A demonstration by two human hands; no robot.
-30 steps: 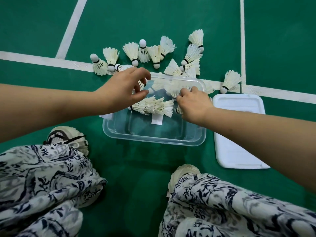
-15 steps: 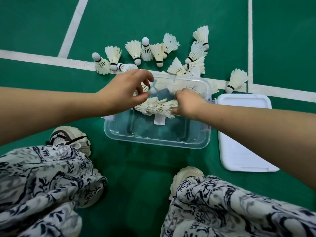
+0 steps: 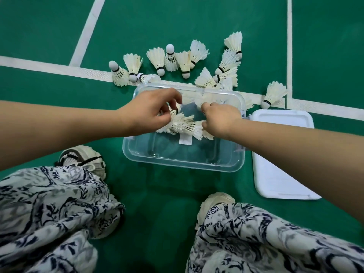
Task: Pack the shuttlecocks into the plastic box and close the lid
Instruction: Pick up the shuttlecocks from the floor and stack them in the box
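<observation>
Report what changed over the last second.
The right hand shifted left across the clear plastic box toward the left hand; both keep their fingers curled on the white feather shuttlecocks inside. The loose shuttlecocks beyond the box and the white rectangular lid stayed put.

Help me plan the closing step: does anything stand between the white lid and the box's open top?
Yes. The left hand and right hand are over the open plastic box, holding shuttlecocks inside it. The lid lies flat on the floor just right of the box, nothing between them.
</observation>
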